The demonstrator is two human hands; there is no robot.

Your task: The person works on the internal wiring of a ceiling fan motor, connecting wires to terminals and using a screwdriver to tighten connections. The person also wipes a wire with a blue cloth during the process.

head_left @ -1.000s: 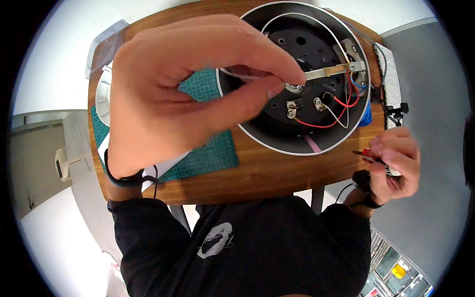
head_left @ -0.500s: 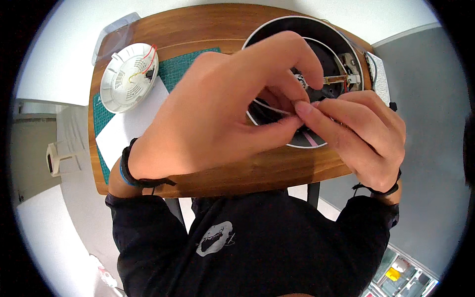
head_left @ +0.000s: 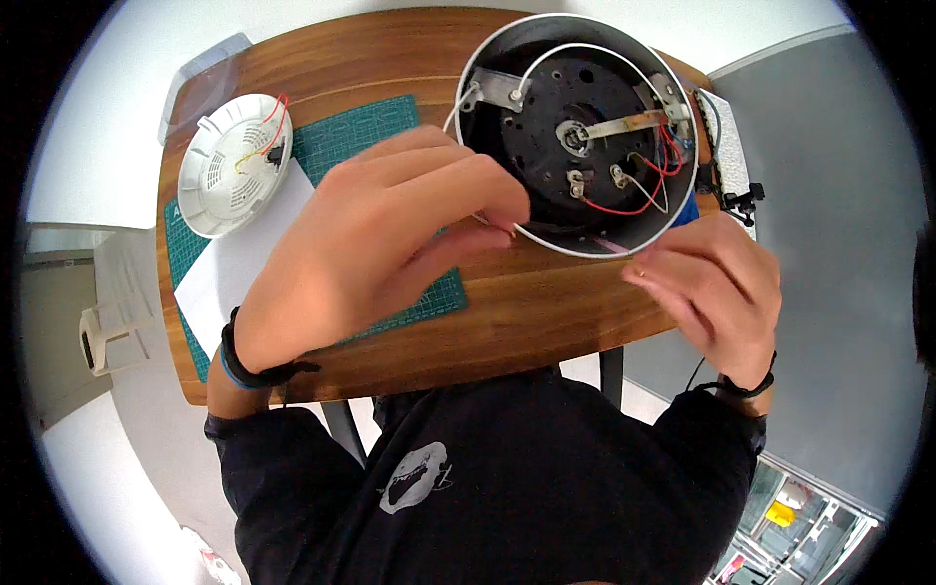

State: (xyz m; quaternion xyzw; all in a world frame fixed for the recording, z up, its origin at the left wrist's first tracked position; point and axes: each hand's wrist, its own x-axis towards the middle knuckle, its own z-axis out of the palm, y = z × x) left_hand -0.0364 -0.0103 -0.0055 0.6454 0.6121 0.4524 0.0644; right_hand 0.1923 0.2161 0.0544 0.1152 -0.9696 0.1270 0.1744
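My left hand [head_left: 375,229] is closed in a pinch on a white wire [head_left: 451,115] just left of a round appliance housing [head_left: 461,161]. That wire comes over the housing's rim from a metal bracket and runs behind my fingers; a short tip shows near the thumb. Close to the housing's lower right rim, my right hand [head_left: 720,292] has its fingertips pressed together; whether something tiny is between them is unclear. Inside the open housing are a black base [head_left: 546,117], a rusty metal strip [head_left: 624,125], a red wire [head_left: 614,209] and several terminals.
A white vented round cover [head_left: 210,180] with thin wires lies at left on white paper [head_left: 234,258] and a green cutting mat [head_left: 370,122]. A clear plastic container [head_left: 205,83] stands behind it. White foam [head_left: 726,146] and a black clip [head_left: 746,198] sit at right.
My hands were together in front of the housing and have moved apart, the left leftward, the right slightly down. The housing's inside is now uncovered. The white wire stays in my left hand.
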